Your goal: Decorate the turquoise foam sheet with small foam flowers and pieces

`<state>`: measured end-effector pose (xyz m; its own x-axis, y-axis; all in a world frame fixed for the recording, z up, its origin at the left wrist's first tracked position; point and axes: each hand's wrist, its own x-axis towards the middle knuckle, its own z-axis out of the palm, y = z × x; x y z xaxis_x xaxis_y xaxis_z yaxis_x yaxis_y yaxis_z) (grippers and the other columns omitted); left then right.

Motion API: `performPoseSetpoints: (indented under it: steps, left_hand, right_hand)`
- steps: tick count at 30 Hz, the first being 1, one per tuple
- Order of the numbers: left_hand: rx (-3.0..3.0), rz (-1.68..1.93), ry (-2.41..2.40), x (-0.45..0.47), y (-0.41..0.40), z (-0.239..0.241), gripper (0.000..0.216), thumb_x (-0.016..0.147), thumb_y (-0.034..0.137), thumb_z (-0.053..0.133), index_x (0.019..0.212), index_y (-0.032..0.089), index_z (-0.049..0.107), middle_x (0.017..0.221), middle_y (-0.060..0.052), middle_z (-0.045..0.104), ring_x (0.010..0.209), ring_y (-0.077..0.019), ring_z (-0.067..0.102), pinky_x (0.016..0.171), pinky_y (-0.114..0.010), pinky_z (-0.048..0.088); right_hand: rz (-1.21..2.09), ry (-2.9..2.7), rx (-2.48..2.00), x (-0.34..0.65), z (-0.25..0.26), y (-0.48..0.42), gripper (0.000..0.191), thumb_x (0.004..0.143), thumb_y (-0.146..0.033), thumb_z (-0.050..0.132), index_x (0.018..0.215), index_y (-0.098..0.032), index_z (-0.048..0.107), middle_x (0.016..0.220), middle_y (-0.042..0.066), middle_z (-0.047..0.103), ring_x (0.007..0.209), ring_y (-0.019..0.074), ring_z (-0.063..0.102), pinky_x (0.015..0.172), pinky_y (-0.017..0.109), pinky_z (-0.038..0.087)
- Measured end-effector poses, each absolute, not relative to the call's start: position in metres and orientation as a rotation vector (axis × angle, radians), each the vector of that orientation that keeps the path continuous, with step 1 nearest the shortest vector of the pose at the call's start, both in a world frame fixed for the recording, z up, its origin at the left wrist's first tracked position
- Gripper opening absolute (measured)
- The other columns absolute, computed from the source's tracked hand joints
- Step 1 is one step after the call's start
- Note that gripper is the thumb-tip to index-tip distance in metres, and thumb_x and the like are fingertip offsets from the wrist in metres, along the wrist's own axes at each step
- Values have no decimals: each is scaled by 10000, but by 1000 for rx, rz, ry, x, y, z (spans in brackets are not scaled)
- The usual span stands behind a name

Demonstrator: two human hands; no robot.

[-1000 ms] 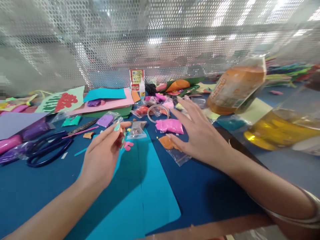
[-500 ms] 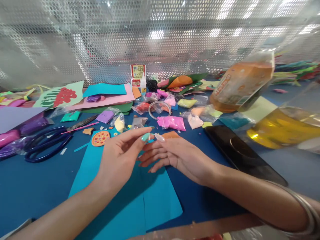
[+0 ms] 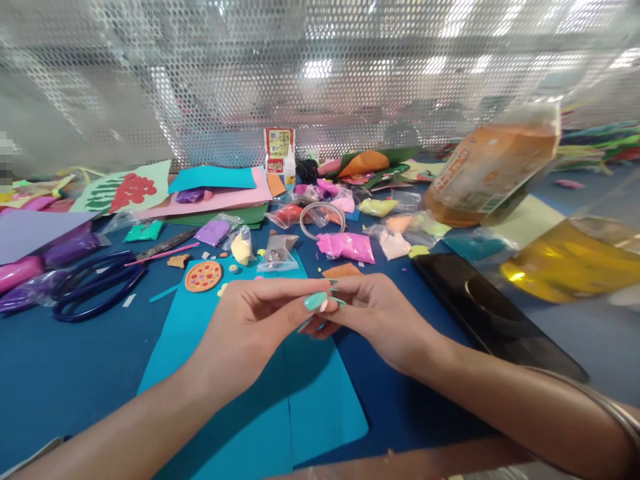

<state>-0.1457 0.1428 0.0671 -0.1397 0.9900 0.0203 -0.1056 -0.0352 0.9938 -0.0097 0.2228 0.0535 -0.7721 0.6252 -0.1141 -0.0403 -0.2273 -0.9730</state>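
Observation:
My left hand [image 3: 245, 333] and my right hand [image 3: 385, 323] meet above a folded blue paper [image 3: 320, 413], fingertips pinched together. A tiny pale spot shows between them, but whether it is a nail or a held piece is unclear. Just beyond the left hand, a small clay pizza [image 3: 203, 276] with red and purple dots lies at the paper's upper left edge. Beside it sits a small round pale bead-like piece [image 3: 233, 269]. An orange flat piece [image 3: 343, 270] is behind the fingertips, near a bag of bright pink clay [image 3: 347, 247].
Blue-handled scissors [image 3: 95, 287] lie at left, a black phone [image 3: 495, 313] at right. Behind the phone stand an orange drink bottle [image 3: 480, 173] and a container of yellow liquid [image 3: 570, 260]. Clay bags, a clear ring [image 3: 323, 220] and coloured papers line the back before a perforated metal panel [image 3: 225, 80].
My right hand's fingers, loosely spread before, have curled in and closed against the left fingertips. Both hands sit slightly lower and further right in view.

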Motion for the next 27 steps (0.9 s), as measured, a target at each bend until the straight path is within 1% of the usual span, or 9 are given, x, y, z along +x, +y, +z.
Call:
performPoseSetpoints:
  steps: [4, 7, 9, 10, 13, 16, 20, 24, 27]
  left_hand:
    - [1150, 1394, 1203, -146, 140, 67, 137, 754, 229, 668, 868, 266, 734, 761, -12, 715, 662, -144, 657, 590, -227, 570]
    - [1183, 1386, 1225, -145, 136, 67, 132, 761, 261, 663, 871, 283, 731, 833, -20, 722, 692, -166, 672, 555, -234, 582]
    - [1204, 1388, 1252, -146, 134, 67, 134, 762, 298, 660, 875, 287, 730, 863, -26, 722, 666, -170, 672, 494, -229, 575]
    - [1217, 1396, 1273, -147, 134, 68, 139, 762, 312, 657, 878, 285, 730, 862, -29, 722, 638, -167, 669, 471, -226, 570]
    - [1289, 1452, 1385, -151, 136, 70, 148, 762, 301, 654, 885, 267, 729, 804, -26, 726, 598, -159, 666, 465, -219, 565]
    - [1499, 1486, 1582, -156, 139, 70, 144, 766, 232, 634, 869, 265, 728, 793, -8, 727, 693, -179, 685, 540, -230, 578]
    - [1915, 1494, 1805, -155, 138, 63, 223, 790, 162, 583, 936, 276, 706, 920, 11, 717, 835, -185, 684, 719, -264, 579]
    - [2093, 1497, 1876, -150, 135, 57, 255, 817, 165, 565, 1030, 260, 669, 980, 2, 704, 854, -175, 683, 716, -241, 570]
    - [2052, 1510, 1916, -147, 134, 57, 223, 818, 200, 579, 1006, 268, 676, 968, 2, 708, 852, -188, 684, 729, -269, 570]
  right_hand:
    - [2004, -1656, -726, -9, 55, 222, 284, 585, -383, 771, 632, -118, 678, 505, -5, 591, 459, 79, 555, 455, 188, 448]
    - [1985, -1643, -767, -8, 55, 221, 311, 566, -395, 777, 612, -118, 643, 392, -67, 465, 315, 14, 365, 328, 157, 293]
    - [1991, -1637, -776, -8, 55, 220, 341, 545, -411, 784, 639, -122, 631, 376, -84, 437, 290, 7, 324, 298, 156, 238]
    - [2008, -1649, -775, -8, 55, 219, 343, 554, -416, 779, 639, -125, 620, 380, -79, 448, 295, 18, 356, 301, 155, 260]
    - [2059, -1689, -775, -8, 55, 218, 304, 618, -392, 752, 637, -135, 591, 438, -51, 521, 361, 62, 500, 375, 171, 403]
    - [2046, -1638, -768, -9, 55, 219, 282, 649, -380, 737, 670, -133, 601, 556, -8, 617, 467, 95, 605, 458, 187, 484]
    - [2018, -1518, -746, -8, 54, 222, 253, 703, -379, 702, 699, -134, 639, 663, 39, 688, 609, 117, 664, 571, 205, 529]
    - [2050, -1481, -732, -7, 53, 223, 257, 720, -390, 690, 742, -135, 672, 708, 55, 708, 651, 137, 676, 617, 240, 541]
    - [2037, -1446, -706, -7, 53, 221, 255, 722, -391, 689, 779, -142, 695, 729, 59, 712, 694, 153, 682, 642, 256, 549]
